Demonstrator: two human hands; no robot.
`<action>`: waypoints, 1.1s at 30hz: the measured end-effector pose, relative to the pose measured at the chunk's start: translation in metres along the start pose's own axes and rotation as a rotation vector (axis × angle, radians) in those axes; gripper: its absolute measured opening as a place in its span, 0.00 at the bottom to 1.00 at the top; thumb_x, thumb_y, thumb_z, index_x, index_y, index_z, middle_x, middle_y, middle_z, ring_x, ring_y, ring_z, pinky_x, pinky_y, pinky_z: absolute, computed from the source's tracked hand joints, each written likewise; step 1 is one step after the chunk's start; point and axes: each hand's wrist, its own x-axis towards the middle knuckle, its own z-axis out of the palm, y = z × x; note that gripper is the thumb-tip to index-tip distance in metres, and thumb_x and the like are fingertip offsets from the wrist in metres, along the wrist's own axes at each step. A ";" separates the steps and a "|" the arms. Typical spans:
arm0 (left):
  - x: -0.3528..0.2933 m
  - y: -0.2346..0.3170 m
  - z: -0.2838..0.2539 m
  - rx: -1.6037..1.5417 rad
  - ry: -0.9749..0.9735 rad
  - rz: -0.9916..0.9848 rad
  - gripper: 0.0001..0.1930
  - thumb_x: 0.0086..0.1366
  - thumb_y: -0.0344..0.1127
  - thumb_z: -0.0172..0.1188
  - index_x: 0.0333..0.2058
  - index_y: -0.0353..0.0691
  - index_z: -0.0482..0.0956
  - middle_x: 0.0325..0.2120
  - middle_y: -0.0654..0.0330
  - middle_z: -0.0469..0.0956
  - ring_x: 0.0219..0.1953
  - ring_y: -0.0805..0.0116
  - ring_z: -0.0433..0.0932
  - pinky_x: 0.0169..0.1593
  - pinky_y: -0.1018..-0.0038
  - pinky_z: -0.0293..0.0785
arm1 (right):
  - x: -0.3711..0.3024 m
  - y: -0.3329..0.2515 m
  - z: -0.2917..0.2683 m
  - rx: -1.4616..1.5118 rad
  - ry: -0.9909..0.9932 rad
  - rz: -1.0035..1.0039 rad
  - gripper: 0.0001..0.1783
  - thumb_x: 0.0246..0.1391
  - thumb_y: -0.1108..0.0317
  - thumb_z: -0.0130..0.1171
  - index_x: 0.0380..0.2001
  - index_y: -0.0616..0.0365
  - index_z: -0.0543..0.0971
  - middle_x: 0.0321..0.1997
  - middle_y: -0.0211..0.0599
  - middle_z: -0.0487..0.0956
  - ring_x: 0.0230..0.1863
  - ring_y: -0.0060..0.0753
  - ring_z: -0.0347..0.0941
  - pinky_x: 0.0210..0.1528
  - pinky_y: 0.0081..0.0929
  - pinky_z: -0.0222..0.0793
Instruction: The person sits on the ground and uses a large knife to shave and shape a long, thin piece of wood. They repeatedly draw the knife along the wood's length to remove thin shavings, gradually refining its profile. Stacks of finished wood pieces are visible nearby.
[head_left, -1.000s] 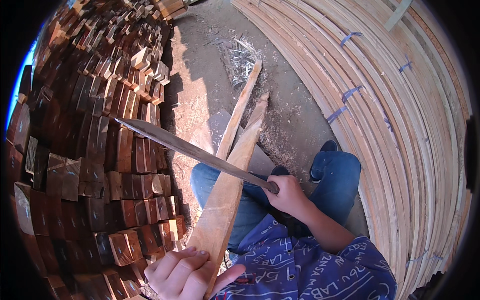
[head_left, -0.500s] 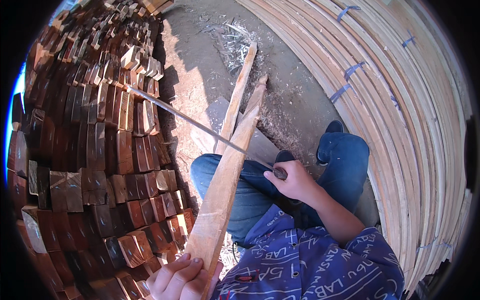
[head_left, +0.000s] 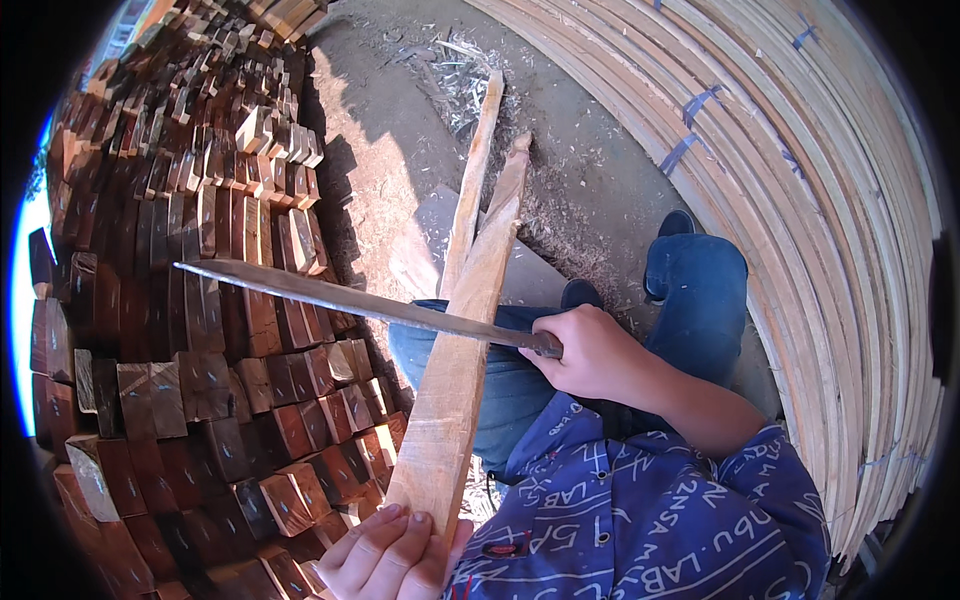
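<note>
My left hand (head_left: 390, 550) grips the near end of a long, roughly hewn wooden plank (head_left: 440, 410), fingers over its edge. The plank slants up and away, its narrowed far end shaped to a small knob. Closed around the short handle of a long-bladed machete (head_left: 330, 292) is my right hand (head_left: 590, 350). Its blade crosses over the plank and points left toward the stacked wood; whether it touches the plank I cannot tell. Beyond, a second narrow wooden strip (head_left: 478, 170) lies partly behind the plank.
Stacked reddish-brown wood blocks (head_left: 150, 400) fill the left side. Along the right curve bundles of long pale wooden strips (head_left: 800, 200) bound with bluish ties. Shavings (head_left: 465, 75) litter the ground ahead. A flat board (head_left: 535, 280) lies by my bent legs (head_left: 700, 290).
My right hand has shifted slightly nearer me, and the blade has swung lower and turned to show its broad side. The left hand still holds the plank, which has moved slightly right at its near end.
</note>
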 end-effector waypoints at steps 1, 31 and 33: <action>0.000 0.000 0.001 0.012 0.023 0.018 0.07 0.46 0.25 0.71 0.22 0.35 0.79 0.19 0.57 0.78 0.21 0.64 0.79 0.24 0.76 0.79 | -0.001 0.001 -0.005 -0.020 0.024 -0.052 0.09 0.50 0.65 0.62 0.24 0.61 0.81 0.19 0.50 0.76 0.24 0.54 0.76 0.28 0.42 0.69; -0.005 0.023 0.022 -0.110 0.422 -0.549 0.12 0.51 0.31 0.75 0.28 0.40 0.77 0.26 0.59 0.80 0.28 0.63 0.82 0.30 0.73 0.79 | -0.001 0.038 0.021 0.054 0.153 0.014 0.09 0.45 0.68 0.63 0.23 0.63 0.78 0.20 0.49 0.78 0.26 0.56 0.77 0.30 0.44 0.70; -0.008 0.024 0.023 -0.130 0.441 -0.581 0.13 0.50 0.30 0.75 0.28 0.40 0.77 0.27 0.59 0.81 0.28 0.63 0.82 0.30 0.72 0.79 | 0.009 0.050 0.023 -0.042 0.158 0.022 0.08 0.40 0.68 0.63 0.23 0.62 0.79 0.22 0.48 0.79 0.29 0.55 0.78 0.33 0.44 0.73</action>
